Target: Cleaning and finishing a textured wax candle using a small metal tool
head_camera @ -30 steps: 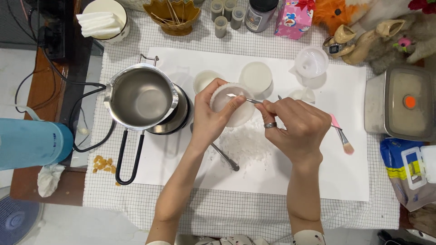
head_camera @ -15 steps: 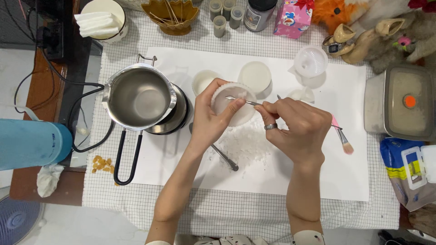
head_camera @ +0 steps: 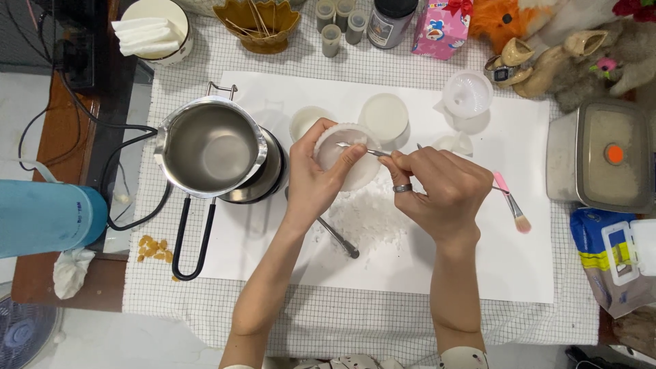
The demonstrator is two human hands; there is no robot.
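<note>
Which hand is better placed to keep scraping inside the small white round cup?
Right. The right hand already pinches the thin metal tool, tip inside the small white round cup. The left hand is occupied cradling that cup over the white flakes.

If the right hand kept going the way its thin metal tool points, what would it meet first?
Probably the white cup held by the left hand: the right hand aims its thin metal tool leftward into it. Depth is uncertain.
</note>
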